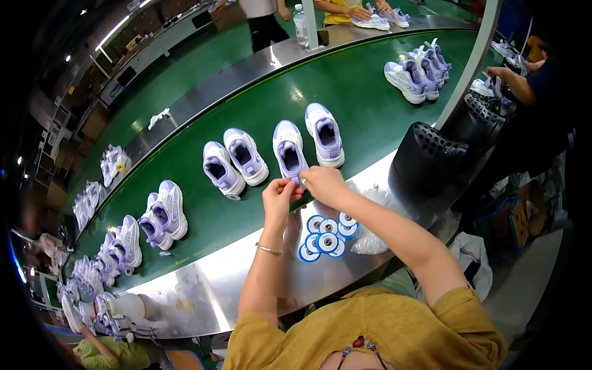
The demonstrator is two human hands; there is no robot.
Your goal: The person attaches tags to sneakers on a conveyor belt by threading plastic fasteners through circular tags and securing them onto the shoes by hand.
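Observation:
My left hand point(281, 192) and my right hand point(322, 184) meet at the heel of a white and lilac shoe point(288, 147) on the green belt. The fingers of both hands are pinched together there; whatever small thing is between them is too small to make out. Just right of that shoe stands its match point(324, 132), toe pointing away. Below my hands, on the metal edge, lie several round blue-and-white tags point(327, 241) in an overlapping pile. A clear plastic bag point(371, 237) lies beside the tags.
More shoe pairs stand on the green belt point(203, 237) to the left, and a cluster of shoes point(417, 75) at the upper right. Black perforated forms point(425, 160) rise at the right. A bottle point(300, 26) stands across the belt; other people work around.

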